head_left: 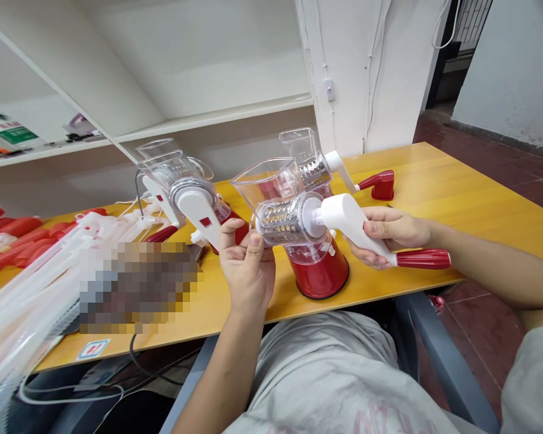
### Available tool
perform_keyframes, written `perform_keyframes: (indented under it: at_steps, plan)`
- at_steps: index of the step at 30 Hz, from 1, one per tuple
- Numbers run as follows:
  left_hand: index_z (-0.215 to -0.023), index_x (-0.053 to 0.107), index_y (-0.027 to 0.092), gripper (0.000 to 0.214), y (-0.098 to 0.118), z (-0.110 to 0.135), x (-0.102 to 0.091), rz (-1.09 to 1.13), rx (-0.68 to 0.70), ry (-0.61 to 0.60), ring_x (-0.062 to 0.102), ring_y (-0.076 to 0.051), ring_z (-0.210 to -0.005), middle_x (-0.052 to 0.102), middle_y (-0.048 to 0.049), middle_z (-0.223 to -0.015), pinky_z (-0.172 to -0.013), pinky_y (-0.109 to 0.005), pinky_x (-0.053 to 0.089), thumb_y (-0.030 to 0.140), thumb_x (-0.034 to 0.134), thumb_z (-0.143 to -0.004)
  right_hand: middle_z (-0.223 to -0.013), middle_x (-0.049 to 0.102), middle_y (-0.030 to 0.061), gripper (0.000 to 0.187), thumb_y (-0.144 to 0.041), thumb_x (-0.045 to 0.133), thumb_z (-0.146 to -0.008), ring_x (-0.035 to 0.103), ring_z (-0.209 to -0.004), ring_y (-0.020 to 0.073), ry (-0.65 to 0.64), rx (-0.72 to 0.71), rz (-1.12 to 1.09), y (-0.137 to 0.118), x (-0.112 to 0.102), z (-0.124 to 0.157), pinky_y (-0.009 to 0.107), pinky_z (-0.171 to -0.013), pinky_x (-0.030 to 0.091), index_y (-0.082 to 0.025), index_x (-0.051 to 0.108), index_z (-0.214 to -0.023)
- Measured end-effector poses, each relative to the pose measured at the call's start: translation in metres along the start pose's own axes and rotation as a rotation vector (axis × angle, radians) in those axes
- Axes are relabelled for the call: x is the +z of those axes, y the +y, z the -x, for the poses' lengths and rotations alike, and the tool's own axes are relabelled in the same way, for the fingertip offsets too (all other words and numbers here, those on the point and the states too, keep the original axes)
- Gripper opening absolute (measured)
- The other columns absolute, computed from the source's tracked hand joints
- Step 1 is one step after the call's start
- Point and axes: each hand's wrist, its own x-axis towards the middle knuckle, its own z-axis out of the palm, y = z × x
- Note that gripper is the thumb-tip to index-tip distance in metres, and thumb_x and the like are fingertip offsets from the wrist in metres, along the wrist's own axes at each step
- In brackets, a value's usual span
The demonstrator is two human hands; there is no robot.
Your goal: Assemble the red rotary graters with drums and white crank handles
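A rotary grater with a red base [321, 274], a clear hopper and a perforated metal drum [280, 223] stands at the table's front edge. My left hand [248, 265] is closed at the left end of its clear drum housing, thumb and fingers curled there. My right hand [384, 232] grips the white crank handle [355, 223], which joins the drum's right side and ends in a red knob [423, 259]. Part of the drum's left end is hidden behind my left fingers.
Behind stands a second grater [314, 169] with its crank toward a red piece [383, 185]. A third grater [192, 196] is at left. Red parts [22, 232] and clear plastic bags [67, 265] cover the table's left side. A white shelf [217, 114] rises behind.
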Motion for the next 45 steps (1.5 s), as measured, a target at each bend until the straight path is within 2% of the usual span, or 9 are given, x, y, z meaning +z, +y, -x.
perform_keyframes:
  at_steps: [7, 16, 22, 29, 33, 37, 40, 42, 45]
  plan:
    - [-0.128, 0.070, 0.034, 0.055, 0.001, -0.003, -0.002, -0.017, -0.008, -0.004, 0.083, -0.013, -0.091, 0.085, 0.0040, -0.105, -0.093, -0.025, 0.067, 0.052, 0.108, -0.093, -0.095, 0.074, 0.0026, 0.039, -0.057, 0.074, -0.123, 0.068, -0.066, 0.0141, -0.068, -0.029, -0.011, 0.001, 0.005, -0.004, 0.027, -0.061, 0.054, -0.020, 0.059, -0.128]
    - [-0.122, 0.073, 0.030, 0.058, 0.005, -0.006, -0.003, 0.075, -0.047, 0.034, 0.080, -0.009, -0.083, 0.085, 0.0055, -0.102, -0.090, -0.019, 0.067, 0.043, 0.116, -0.084, -0.098, 0.074, 0.0032, 0.044, -0.056, 0.074, -0.123, 0.069, -0.071, 0.0143, -0.109, -0.026, -0.052, 0.006, 0.005, -0.007, 0.028, -0.062, 0.057, -0.016, 0.064, -0.137]
    - [-0.122, 0.075, 0.029, 0.063, 0.009, -0.006, -0.001, 0.090, -0.064, 0.048, 0.082, -0.010, -0.084, 0.087, 0.0039, -0.103, -0.090, -0.021, 0.069, 0.043, 0.119, -0.079, -0.101, 0.074, 0.0038, 0.040, -0.053, 0.073, -0.124, 0.071, -0.072, 0.0140, -0.138, -0.046, -0.111, 0.012, 0.006, -0.010, 0.029, -0.065, 0.060, -0.016, 0.062, -0.136]
    - [-0.123, 0.073, 0.031, 0.059, 0.005, -0.003, 0.000, 0.107, -0.040, 0.049, 0.085, -0.012, -0.086, 0.087, 0.0044, -0.099, -0.090, -0.023, 0.071, 0.041, 0.116, -0.084, -0.099, 0.075, 0.0027, 0.044, -0.056, 0.077, -0.122, 0.068, -0.067, 0.0127, -0.116, -0.032, -0.154, 0.016, 0.010, -0.012, 0.029, -0.064, 0.057, -0.017, 0.061, -0.135]
    - [-0.123, 0.072, 0.030, 0.058, 0.003, -0.002, -0.002, 0.116, -0.039, 0.047, 0.086, -0.011, -0.085, 0.089, 0.0042, -0.099, -0.088, -0.021, 0.070, 0.041, 0.115, -0.085, -0.101, 0.075, 0.0041, 0.041, -0.056, 0.073, -0.124, 0.071, -0.070, 0.0134, -0.100, -0.041, -0.058, 0.013, 0.011, -0.009, 0.028, -0.065, 0.058, -0.018, 0.061, -0.132]
    - [-0.126, 0.073, 0.030, 0.057, 0.003, -0.002, -0.003, 0.157, -0.052, -0.011, 0.087, -0.012, -0.088, 0.089, 0.0030, -0.102, -0.089, -0.022, 0.072, 0.040, 0.114, -0.087, -0.100, 0.072, 0.0032, 0.039, -0.054, 0.066, -0.127, 0.067, -0.068, 0.0111, -0.115, -0.068, 0.074, 0.006, 0.017, -0.005, 0.023, -0.061, 0.053, -0.018, 0.061, -0.139]
    - [-0.128, 0.072, 0.030, 0.057, 0.003, -0.001, -0.003, 0.168, -0.053, -0.032, 0.088, -0.013, -0.087, 0.088, 0.0038, -0.102, -0.089, -0.023, 0.072, 0.043, 0.113, -0.089, -0.100, 0.071, 0.0036, 0.038, -0.054, 0.064, -0.128, 0.066, -0.069, 0.0107, -0.127, -0.071, 0.156, 0.002, 0.022, -0.003, 0.024, -0.065, 0.055, -0.017, 0.062, -0.137]
    - [-0.126, 0.070, 0.031, 0.057, 0.004, 0.000, -0.001, 0.167, -0.057, -0.018, 0.088, -0.013, -0.089, 0.089, 0.0033, -0.105, -0.091, -0.024, 0.072, 0.045, 0.112, -0.090, -0.101, 0.071, 0.0032, 0.036, -0.053, 0.064, -0.129, 0.066, -0.070, 0.0102, -0.107, -0.065, 0.165, 0.001, 0.024, -0.002, 0.024, -0.067, 0.057, -0.017, 0.062, -0.136]
    - [-0.123, 0.068, 0.030, 0.057, 0.003, 0.001, 0.001, 0.166, -0.062, 0.012, 0.088, -0.013, -0.090, 0.089, 0.0027, -0.109, -0.091, -0.022, 0.071, 0.046, 0.112, -0.091, -0.101, 0.071, 0.0031, 0.033, -0.050, 0.063, -0.129, 0.065, -0.068, 0.0093, -0.069, -0.068, 0.137, 0.004, 0.024, -0.003, 0.022, -0.061, 0.052, -0.018, 0.062, -0.133]
